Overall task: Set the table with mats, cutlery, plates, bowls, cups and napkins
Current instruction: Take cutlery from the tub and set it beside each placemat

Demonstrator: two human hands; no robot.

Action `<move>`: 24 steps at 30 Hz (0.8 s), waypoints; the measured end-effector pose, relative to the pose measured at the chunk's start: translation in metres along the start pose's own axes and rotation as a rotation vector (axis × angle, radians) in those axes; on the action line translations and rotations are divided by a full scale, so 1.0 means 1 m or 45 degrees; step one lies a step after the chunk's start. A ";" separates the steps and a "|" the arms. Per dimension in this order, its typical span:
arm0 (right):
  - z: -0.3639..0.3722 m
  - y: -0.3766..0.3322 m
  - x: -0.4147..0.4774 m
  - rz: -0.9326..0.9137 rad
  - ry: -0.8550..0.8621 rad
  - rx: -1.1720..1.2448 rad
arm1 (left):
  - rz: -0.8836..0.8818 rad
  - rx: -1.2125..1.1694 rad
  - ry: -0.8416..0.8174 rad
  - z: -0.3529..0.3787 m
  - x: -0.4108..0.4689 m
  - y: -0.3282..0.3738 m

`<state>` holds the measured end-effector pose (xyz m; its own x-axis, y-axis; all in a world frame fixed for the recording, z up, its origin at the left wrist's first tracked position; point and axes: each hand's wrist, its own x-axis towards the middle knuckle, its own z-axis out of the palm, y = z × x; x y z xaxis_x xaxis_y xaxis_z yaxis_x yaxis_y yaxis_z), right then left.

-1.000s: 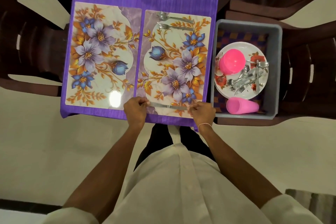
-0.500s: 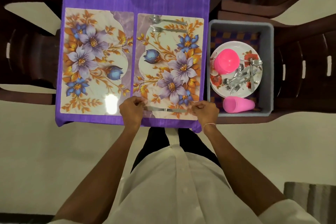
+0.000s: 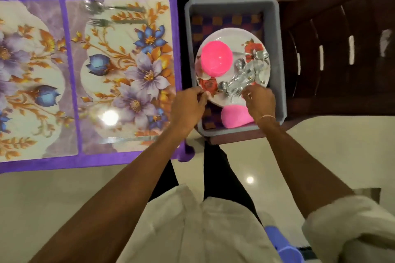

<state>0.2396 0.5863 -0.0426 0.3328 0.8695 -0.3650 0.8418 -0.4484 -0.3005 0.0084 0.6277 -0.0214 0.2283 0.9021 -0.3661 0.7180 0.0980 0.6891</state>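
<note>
Steel cutlery (image 3: 241,79) is lying on the plate (image 3: 233,33) in the grey tub (image 3: 277,60), running seven to one o'clock, just at eleven o'clock of the nearer right hand (image 3: 259,100). Both hands are curling, the left hand (image 3: 188,105) at the plate's rim; I cannot tell whether either is gripping anything.

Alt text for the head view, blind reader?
The left hand and right hand are in a grey tub at the near edge of a floral plate carrying a pink bowl and loose cutlery. A pink cup lies beside it. The floral mat beside the tub has a spoon, fork and knife.
</note>
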 end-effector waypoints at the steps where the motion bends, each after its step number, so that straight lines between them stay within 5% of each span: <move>1: 0.001 0.012 0.017 -0.082 -0.023 -0.038 | -0.055 0.021 -0.016 0.022 0.007 0.001; 10: 0.035 0.072 0.130 -0.684 -0.114 -0.232 | -0.556 -0.025 0.050 0.142 0.056 0.004; 18: 0.045 0.077 0.152 -0.794 -0.248 -0.225 | -0.762 0.231 0.118 0.174 0.078 0.015; 24: 0.046 0.080 0.163 -1.001 -0.172 -0.323 | -0.866 -0.083 0.167 0.171 0.077 0.012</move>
<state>0.3421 0.6825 -0.1664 -0.4315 0.8698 -0.2393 0.8828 0.3527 -0.3101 0.1471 0.6269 -0.1482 -0.3428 0.6740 -0.6544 0.6312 0.6812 0.3710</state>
